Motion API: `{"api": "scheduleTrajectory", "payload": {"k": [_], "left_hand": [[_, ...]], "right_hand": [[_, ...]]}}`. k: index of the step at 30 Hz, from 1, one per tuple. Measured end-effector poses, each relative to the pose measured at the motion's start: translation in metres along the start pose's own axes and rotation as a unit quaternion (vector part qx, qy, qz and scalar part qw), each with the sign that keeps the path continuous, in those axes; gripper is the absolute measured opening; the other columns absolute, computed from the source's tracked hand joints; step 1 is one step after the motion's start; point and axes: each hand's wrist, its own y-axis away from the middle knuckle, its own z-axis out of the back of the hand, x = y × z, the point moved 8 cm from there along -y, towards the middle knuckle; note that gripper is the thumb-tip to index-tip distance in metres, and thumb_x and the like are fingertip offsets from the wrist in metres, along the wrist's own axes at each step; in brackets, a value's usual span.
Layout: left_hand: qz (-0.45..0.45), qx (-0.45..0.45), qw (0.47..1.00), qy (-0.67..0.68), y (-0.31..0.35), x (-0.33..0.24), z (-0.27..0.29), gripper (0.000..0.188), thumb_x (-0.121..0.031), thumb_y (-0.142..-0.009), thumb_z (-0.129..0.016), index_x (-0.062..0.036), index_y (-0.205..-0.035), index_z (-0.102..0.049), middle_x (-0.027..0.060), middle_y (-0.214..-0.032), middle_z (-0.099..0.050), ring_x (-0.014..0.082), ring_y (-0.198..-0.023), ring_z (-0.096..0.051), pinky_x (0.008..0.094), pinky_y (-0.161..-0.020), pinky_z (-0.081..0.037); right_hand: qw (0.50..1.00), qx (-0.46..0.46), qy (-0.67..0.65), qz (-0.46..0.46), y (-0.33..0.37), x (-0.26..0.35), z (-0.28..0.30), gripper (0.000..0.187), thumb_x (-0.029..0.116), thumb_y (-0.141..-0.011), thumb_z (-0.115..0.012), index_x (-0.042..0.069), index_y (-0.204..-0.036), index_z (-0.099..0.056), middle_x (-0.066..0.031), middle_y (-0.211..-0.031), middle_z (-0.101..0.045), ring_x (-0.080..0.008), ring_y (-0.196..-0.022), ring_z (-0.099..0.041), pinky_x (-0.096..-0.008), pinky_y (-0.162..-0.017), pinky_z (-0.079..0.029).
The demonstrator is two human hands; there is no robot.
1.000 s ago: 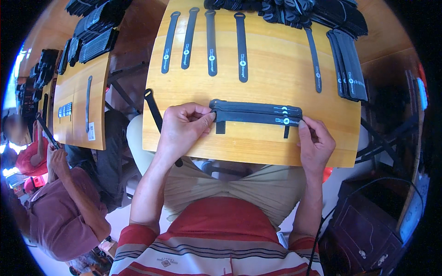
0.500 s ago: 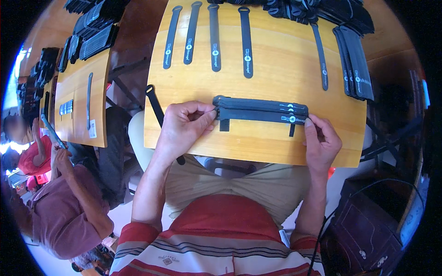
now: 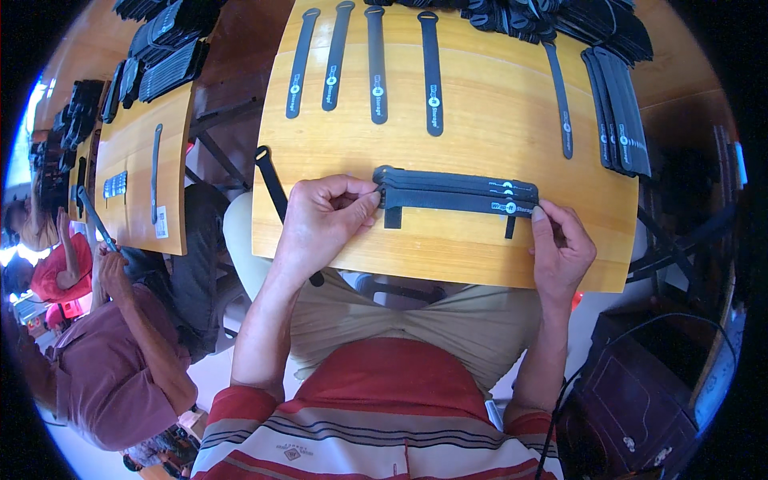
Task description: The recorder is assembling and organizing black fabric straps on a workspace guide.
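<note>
A small overlapping stack of black storage straps [image 3: 456, 190] lies crosswise near the front of the wooden table, with white print toward its right end. My left hand [image 3: 332, 212] pinches the stack's left end between thumb and fingertips. At the opposite end, the thumb and fingers of my right hand [image 3: 562, 244] close on the corner of the front strap. Two short black strips, a left one [image 3: 393, 218] and a right one [image 3: 510, 228], show from under the stack's front edge. Another black strap [image 3: 272, 182] hangs over the table's left edge, beside my left forearm.
Several single straps, one of them this strap [image 3: 432, 76], lie lengthwise farther up the table [image 3: 480, 104]. A strap pile [image 3: 616, 112] sits at the right edge, more bundles [image 3: 592, 28] at the back. To the left, a person [image 3: 120, 352] holds a strap at another table [image 3: 144, 200].
My hands keep the same grip on the strap stack, with hardly any movement. The person on the left has shifted the strap in their hands slightly.
</note>
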Motion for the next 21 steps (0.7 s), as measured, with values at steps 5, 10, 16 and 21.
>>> {"api": "scheduleTrajectory", "payload": {"k": [5, 10, 16, 21], "left_hand": [[-0.004, -0.010, 1.000, -0.002, 0.0011, -0.0022, -0.0005, 0.012, -0.003, -0.094, -0.071, 0.0056, -0.102, -0.073, 0.0053, -0.080, -0.073, 0.0050, -0.069, -0.064, 0.0198, -0.062, -0.053], [-0.007, -0.023, 1.000, -0.017, 0.0025, -0.0028, 0.0003, 0.014, -0.003, -0.094, -0.071, 0.0061, -0.104, -0.073, 0.0053, -0.080, -0.073, 0.0048, -0.069, -0.063, 0.0198, -0.061, -0.052], [-0.004, -0.031, 1.000, -0.006, 0.0034, -0.0016, -0.0003, 0.015, -0.004, -0.094, -0.071, 0.0065, -0.104, -0.073, 0.0041, -0.078, -0.072, 0.0043, -0.067, -0.061, 0.0194, -0.061, -0.051], [-0.011, -0.029, 1.000, 0.006, 0.0023, 0.0023, -0.0002, 0.014, -0.004, -0.094, -0.071, 0.0062, -0.103, -0.073, 0.0034, -0.076, -0.071, 0.0039, -0.067, -0.061, 0.0191, -0.060, -0.050]], "right_hand": [[1.000, -0.002, -0.005, -0.003, 0.0002, -0.0012, -0.0003, 0.013, 0.002, -0.091, -0.071, -0.004, -0.102, -0.073, -0.0056, -0.085, -0.066, -0.0089, -0.073, -0.059, -0.0228, -0.063, -0.047], [1.000, -0.003, 0.007, 0.005, -0.0001, -0.0015, 0.0006, 0.013, 0.002, -0.091, -0.071, -0.004, -0.102, -0.073, -0.0058, -0.084, -0.067, -0.0090, -0.072, -0.058, -0.0229, -0.063, -0.047], [1.000, -0.004, 0.008, 0.006, -0.0008, -0.0010, 0.0014, 0.012, 0.002, -0.091, -0.072, -0.004, -0.102, -0.073, -0.0053, -0.084, -0.067, -0.0088, -0.072, -0.058, -0.0227, -0.063, -0.046], [1.000, -0.008, 0.005, 0.002, -0.0002, -0.0009, 0.0005, 0.011, 0.000, -0.090, -0.072, -0.003, -0.101, -0.073, -0.0049, -0.083, -0.066, -0.0080, -0.072, -0.059, -0.0222, -0.062, -0.046]]}}
